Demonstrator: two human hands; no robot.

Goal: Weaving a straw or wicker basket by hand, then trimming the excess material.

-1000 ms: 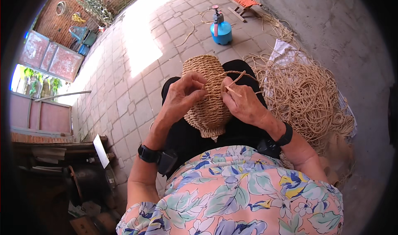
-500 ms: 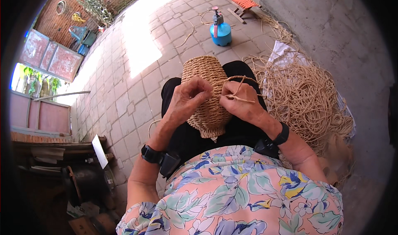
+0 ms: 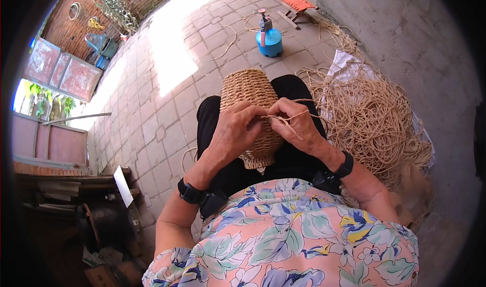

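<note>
On my lap, between my knees, lies a woven basket (image 3: 248, 83) of tan twisted cord, its narrow end towards me. Over its middle my two hands meet, almost touching. My left hand (image 3: 234, 131) is closed, thumb and forefinger pinching a thin strand of cord (image 3: 286, 118) at the weave. Closed on that cord too is my right hand (image 3: 299, 130), with a loose end sticking out over its fingers. Another stretch of the cord runs off to the right behind this hand. The fingertips partly hide where the strand meets the basket.
A large tangled heap of tan cord (image 3: 372, 122) lies on a white sheet (image 3: 345, 62) at my right. Ahead stand a blue spray bottle (image 3: 269, 41) and a small folding stool (image 3: 297, 3) with an orange seat. A grey wall (image 3: 405, 39) rises on the right.
My hands, apart half a second ago, have come together over the basket. The left moved right and slightly down; its fingers now pinch the cord beside my right hand.
</note>
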